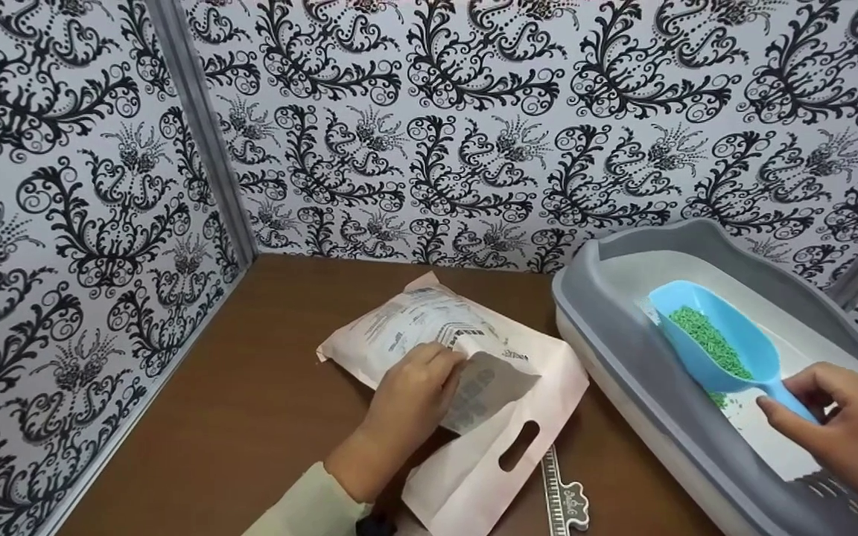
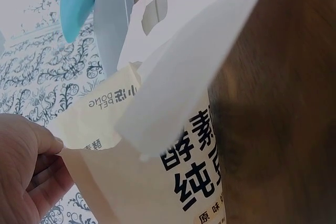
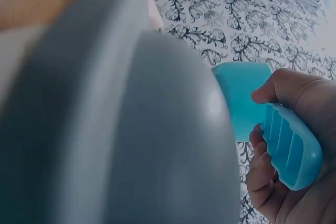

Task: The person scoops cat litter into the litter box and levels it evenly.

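My left hand (image 1: 410,398) pinches the edge of the torn mouth of a pale pink litter bag (image 1: 377,327), which lies on the table. In the left wrist view the bag (image 2: 126,182) gapes, with black lettering on its side and the thumb (image 2: 50,142) at its rim. My right hand (image 1: 846,424) grips the handle of a light blue scoop (image 1: 760,350). Green pellets (image 1: 708,339) fill much of the scoop, which is held over a grey and white litter box (image 1: 623,357). The right wrist view shows fingers curled around the ribbed scoop handle (image 3: 286,142).
A white ornate ruler-like strip (image 1: 567,506) lies partly under the bag's handle end. More green pellets (image 1: 718,400) lie inside the box beneath the scoop. Patterned wall panels (image 1: 399,149) rise behind and left of the brown table (image 1: 235,394).
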A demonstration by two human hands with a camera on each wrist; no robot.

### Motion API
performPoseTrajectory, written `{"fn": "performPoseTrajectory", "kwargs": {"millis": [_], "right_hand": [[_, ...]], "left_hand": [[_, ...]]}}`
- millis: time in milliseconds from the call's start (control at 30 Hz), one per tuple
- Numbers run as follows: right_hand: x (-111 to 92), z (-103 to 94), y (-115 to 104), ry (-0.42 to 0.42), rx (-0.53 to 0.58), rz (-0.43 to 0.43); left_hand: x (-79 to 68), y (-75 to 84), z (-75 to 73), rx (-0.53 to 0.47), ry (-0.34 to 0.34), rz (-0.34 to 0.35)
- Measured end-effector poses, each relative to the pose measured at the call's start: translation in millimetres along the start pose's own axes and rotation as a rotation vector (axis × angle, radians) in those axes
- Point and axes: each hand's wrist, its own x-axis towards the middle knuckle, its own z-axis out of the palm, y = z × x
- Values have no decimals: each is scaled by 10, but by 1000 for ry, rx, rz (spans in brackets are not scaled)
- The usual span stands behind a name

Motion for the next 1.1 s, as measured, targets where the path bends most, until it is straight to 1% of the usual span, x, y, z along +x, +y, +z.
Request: {"fn": "performPoseTrajectory", "kwargs": {"millis": [200, 367, 467, 600, 767, 967, 1100], "right_hand": [[165, -45, 100, -2, 26, 1], [309, -85, 280, 3, 24, -22], [361, -101, 420, 12, -16, -26], [392, -122, 597, -8, -91, -2], [423, -154, 819, -74, -169, 38], [482, -200, 1051, -118, -245, 10], [549, -245, 1153, -169, -286, 10]], "left_hand": [[-22, -27, -12, 2, 2, -15], [-27, -31, -4, 7, 6, -17], [-27, -27, 1, 6, 4, -18], [-18, -14, -3, -7, -4, -23], [-8, 6, -13, 6, -18, -29], [-8, 10, -23, 12, -31, -33], [-8, 2, -24, 10, -32, -30]]}}
